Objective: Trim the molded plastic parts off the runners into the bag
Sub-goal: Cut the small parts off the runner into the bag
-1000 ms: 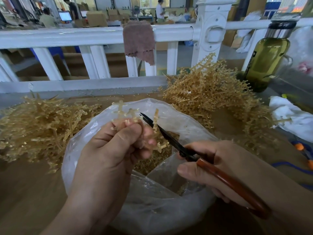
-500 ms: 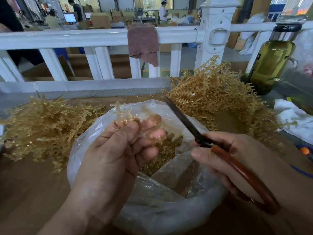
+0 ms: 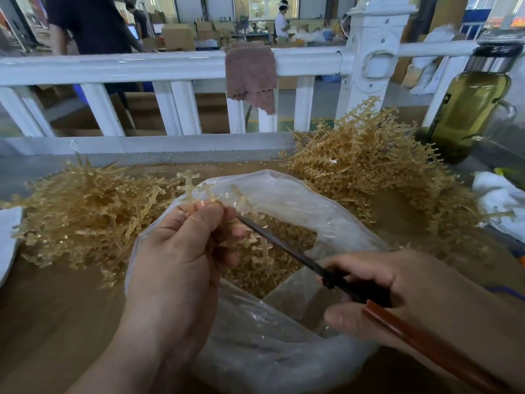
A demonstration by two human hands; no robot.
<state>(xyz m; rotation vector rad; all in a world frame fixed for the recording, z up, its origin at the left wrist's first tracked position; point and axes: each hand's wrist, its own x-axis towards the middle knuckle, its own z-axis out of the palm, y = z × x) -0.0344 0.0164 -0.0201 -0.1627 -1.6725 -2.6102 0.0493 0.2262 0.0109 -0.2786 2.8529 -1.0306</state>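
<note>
The left hand (image 3: 181, 251) pinches a runner (image 3: 227, 211) over the bag (image 3: 284, 351), so trimmed parts drop inside; the right hand (image 3: 420, 297) grips the scissors (image 3: 287, 248), blades against it.

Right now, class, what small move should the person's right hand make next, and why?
Probably snip with the scissors: the right hand holds their blade tip at the runner that the left hand grips over the bag, so a cut part should drop among the trimmed parts.
</note>
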